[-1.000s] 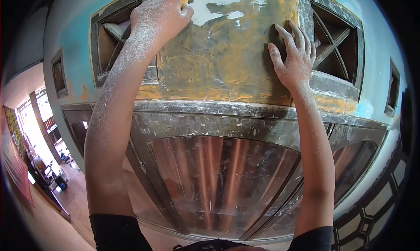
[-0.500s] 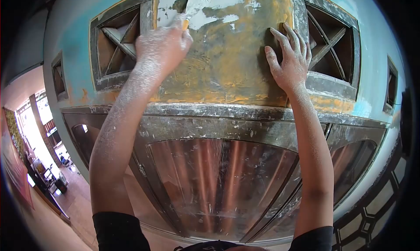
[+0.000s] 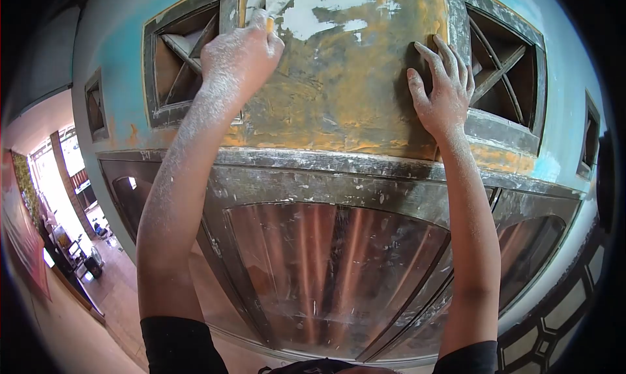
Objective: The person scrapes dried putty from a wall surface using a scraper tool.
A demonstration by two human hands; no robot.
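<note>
High on the wall, my left hand (image 3: 241,58), dusted with white powder, is closed around the yellow handle of a putty knife (image 3: 279,1). The knife's broad metal blade points upward against the patchy wall panel (image 3: 326,80), where flaking white paint gives way to brown and ochre. My right hand (image 3: 445,87) rests on the panel's right part with its fingers spread and nothing in it. White dust also coats this hand and forearm.
Wooden-framed vents with crossed bars flank the panel, a left vent (image 3: 186,58) and a right vent (image 3: 505,67). Below runs a worn wooden ledge (image 3: 326,160) over a glazed window (image 3: 339,269) with reddish curtains behind. At far left, a bright doorway (image 3: 55,185) and cluttered floor show.
The putty knife and my left hand have shifted slightly up and left along the panel. My right hand stays on the same part of the wall; the whole view has moved a little.
</note>
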